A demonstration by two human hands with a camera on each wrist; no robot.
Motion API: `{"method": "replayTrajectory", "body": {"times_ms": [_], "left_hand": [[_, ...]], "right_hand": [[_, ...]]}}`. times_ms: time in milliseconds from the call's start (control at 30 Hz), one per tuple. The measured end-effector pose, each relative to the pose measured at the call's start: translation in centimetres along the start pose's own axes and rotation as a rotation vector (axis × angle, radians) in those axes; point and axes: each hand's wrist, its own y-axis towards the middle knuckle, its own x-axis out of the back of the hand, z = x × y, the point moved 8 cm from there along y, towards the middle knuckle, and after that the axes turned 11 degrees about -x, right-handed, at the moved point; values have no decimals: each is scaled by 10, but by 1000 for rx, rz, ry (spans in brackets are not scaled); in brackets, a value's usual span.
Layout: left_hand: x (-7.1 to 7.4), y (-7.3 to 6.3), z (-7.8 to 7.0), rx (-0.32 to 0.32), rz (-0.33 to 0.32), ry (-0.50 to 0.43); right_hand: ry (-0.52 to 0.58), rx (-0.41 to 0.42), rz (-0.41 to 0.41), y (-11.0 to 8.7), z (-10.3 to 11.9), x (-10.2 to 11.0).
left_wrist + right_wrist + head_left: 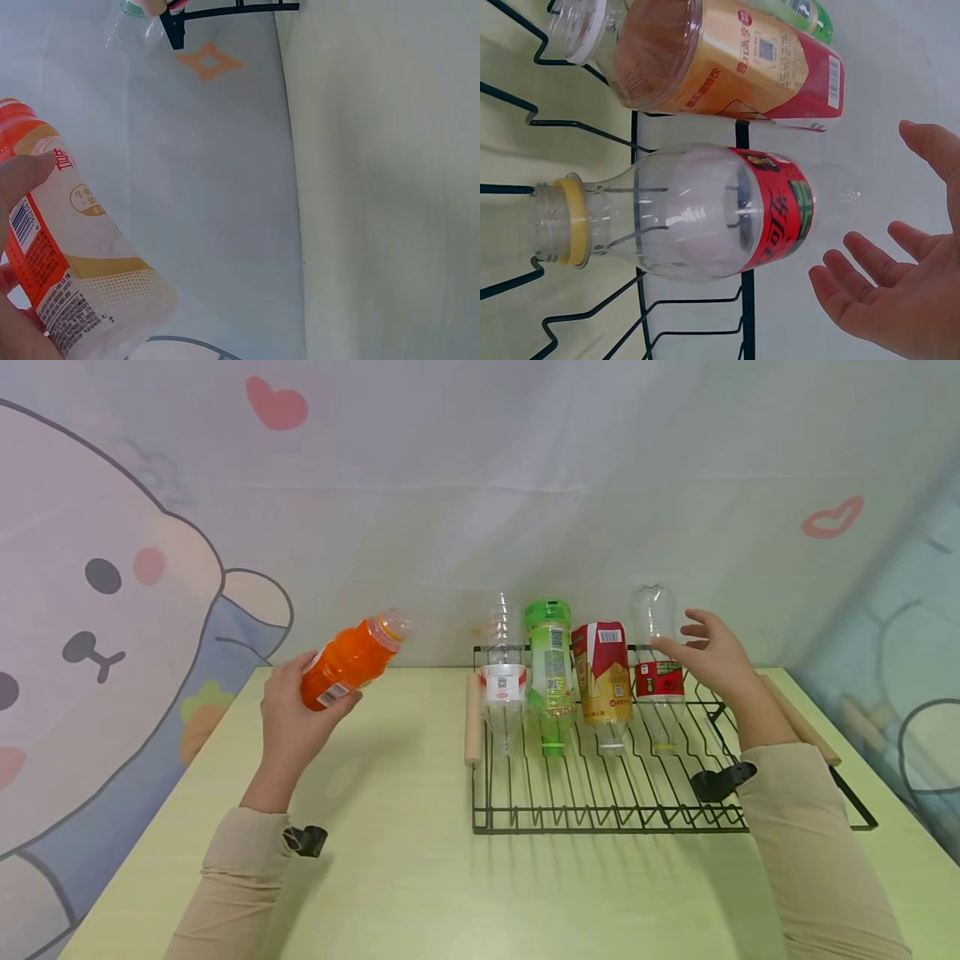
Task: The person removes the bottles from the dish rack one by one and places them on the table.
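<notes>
Left hand: curled round the orange bottle
Orange bottle: tilted — in the air above the table, left of the rack
Right hand: fingers spread, near the base of the red-labelled bottle
Rack: bears four bottles side by side — the red-labelled one rightmost

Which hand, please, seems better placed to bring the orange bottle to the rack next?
Probably the left hand: it grips the orange bottle; the right hand is empty, near the rightmost bottle.
</notes>
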Motion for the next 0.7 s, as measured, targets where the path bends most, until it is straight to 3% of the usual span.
{"method": "replayTrajectory", "body": {"times_ms": [400, 700], "left_hand": [[3, -9, 34, 162, -43, -144], [8, -17, 64, 296, -109, -249]], "right_hand": [[6, -38, 57, 12, -20, -8], [-58, -63, 72, 14, -27, -12]]}}
